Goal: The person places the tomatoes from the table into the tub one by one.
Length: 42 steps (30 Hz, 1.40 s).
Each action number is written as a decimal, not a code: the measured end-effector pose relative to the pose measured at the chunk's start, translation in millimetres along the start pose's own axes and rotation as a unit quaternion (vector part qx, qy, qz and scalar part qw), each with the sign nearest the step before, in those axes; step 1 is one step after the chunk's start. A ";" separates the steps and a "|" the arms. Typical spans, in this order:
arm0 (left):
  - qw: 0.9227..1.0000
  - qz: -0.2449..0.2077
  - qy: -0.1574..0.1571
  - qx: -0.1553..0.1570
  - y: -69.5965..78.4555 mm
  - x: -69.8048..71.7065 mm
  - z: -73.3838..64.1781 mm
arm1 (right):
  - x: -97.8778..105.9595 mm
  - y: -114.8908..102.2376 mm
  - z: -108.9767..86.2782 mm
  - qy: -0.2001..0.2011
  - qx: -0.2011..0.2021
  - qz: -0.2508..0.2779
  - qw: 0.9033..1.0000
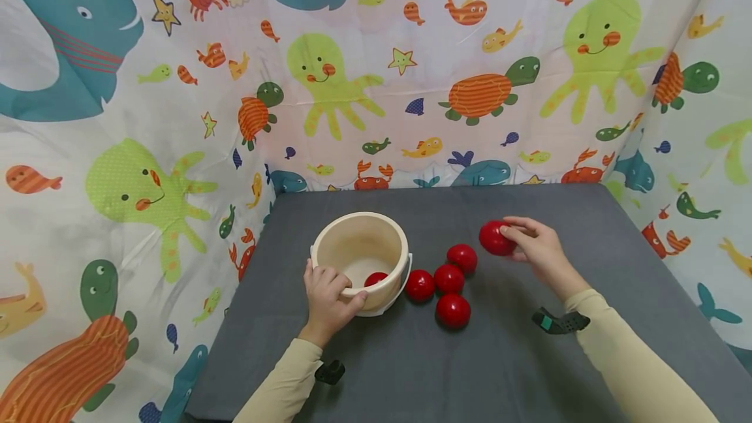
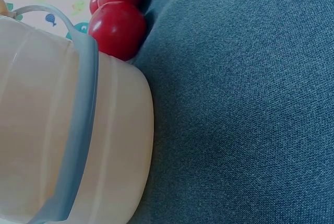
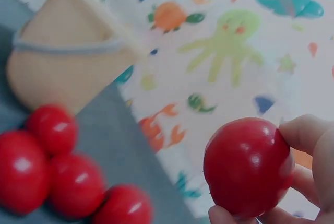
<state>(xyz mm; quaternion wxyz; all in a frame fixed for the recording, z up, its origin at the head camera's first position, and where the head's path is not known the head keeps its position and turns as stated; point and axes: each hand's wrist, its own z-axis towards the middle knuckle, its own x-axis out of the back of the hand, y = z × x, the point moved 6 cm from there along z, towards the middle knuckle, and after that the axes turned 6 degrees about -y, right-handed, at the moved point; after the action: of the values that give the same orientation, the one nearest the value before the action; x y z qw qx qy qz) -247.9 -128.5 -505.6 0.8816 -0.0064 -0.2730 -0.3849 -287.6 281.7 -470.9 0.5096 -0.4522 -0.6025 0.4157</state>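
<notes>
Over grey cloth (image 1: 405, 374), the right grip (image 1: 539, 248) clasps a red ball (image 1: 492, 238), left grip (image 1: 329, 296) a bucket (image 1: 349, 243).

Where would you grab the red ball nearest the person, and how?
I'd probably come from above on the near side, gripping the front ball by its left and right sides. It is round with no handle, its near side faces bare table, and another ball crowds its far side.
</notes>
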 end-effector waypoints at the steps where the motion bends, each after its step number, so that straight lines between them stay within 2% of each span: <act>1: 1.000 0.000 0.000 0.000 0.1 0.2 -0.1 | 0.3 -10.1 2.8 0.001 0.005 0.008 1.000; 5: 1.000 0.000 0.001 0.001 0.6 1.0 -0.5 | -6.6 -46.9 13.6 -0.008 0.023 0.022 0.999; 9: 1.000 0.003 0.002 -0.001 1.1 1.8 -1.0 | -24.3 -73.8 23.7 -0.027 0.039 0.017 0.999; 17: 1.000 0.004 0.002 -0.003 1.8 1.6 -2.4 | -77.5 -104.2 41.3 -0.047 0.053 -0.013 0.997; 24: 1.000 -0.007 0.002 0.000 1.4 2.4 -3.1 | -132.8 -115.8 48.8 -0.071 0.051 0.005 0.996; 31: 1.000 0.003 -0.006 0.010 1.2 3.2 -4.8 | -187.6 -117.9 52.6 -0.097 0.042 0.022 0.994; 36: 1.000 0.000 -0.002 0.008 1.4 4.0 -5.4 | -215.2 -115.0 54.2 -0.106 0.035 0.024 0.993; 42: 1.000 0.001 -0.008 0.009 -1.1 4.6 -2.4 | -237.9 -109.5 54.7 -0.109 0.024 0.008 0.994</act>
<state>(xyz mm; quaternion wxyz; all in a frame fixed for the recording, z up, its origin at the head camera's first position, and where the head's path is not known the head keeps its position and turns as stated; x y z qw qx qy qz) -245.0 -132.9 -505.7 0.8798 -0.0018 -0.2838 -0.3813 -338.0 22.2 -429.7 0.4484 -0.3965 -0.6409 0.4806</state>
